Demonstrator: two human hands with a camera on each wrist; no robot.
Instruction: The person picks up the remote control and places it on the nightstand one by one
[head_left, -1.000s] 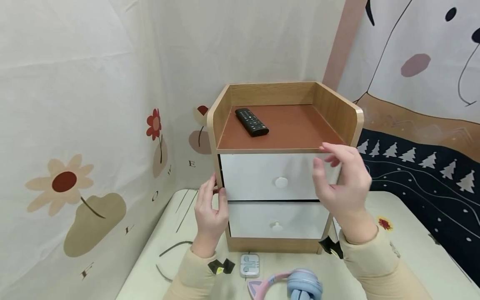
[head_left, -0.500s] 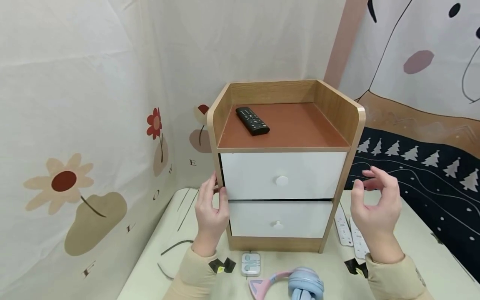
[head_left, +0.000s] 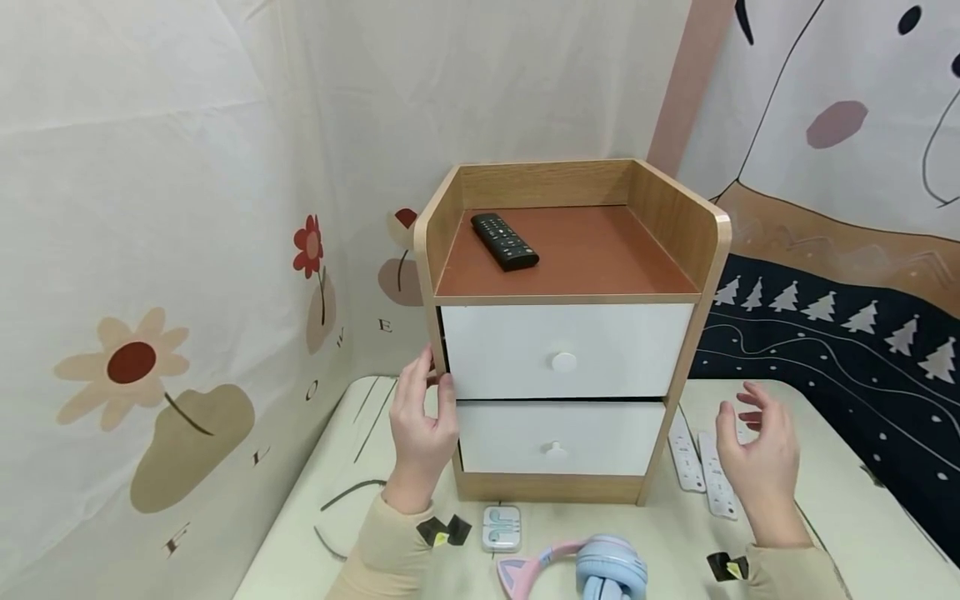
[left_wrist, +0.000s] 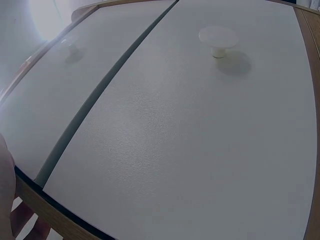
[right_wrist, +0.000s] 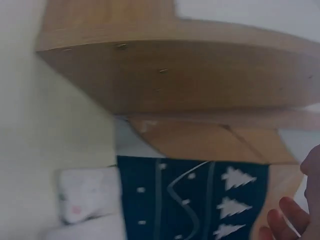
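Observation:
A small wooden cabinet (head_left: pixel 573 487) with two white drawers, the upper drawer (head_left: pixel 510 350) and the lower drawer (head_left: pixel 502 437), stands before me. Both fronts look closed, each with a round white knob. My left hand (head_left: pixel 422 429) rests against the cabinet's left side, thumb by the front edge and fingers along the outer side, partly hidden. In the left wrist view the drawer front (left_wrist: pixel 200 130) fills the picture. To the right of the cabinet, my right hand (head_left: pixel 765 462) hovers with loosely bent fingers, holding nothing. A black remote control (head_left: pixel 504 242) lies on the cabinet's brown top.
In front of the cabinet lie a small clear case of earphones (head_left: pixel 501 529) and blue-and-pink cat-ear headphones (head_left: pixel 611 562). White power strips (head_left: pixel 716 475) lie to its right, near my right hand. A dark cable (head_left: pixel 348 492) is at the left. Printed cloth hangs behind.
My right hand has moved away from the upper drawer's front, rightward and then down beside the cabinet. My left hand has stayed at the cabinet's left side.

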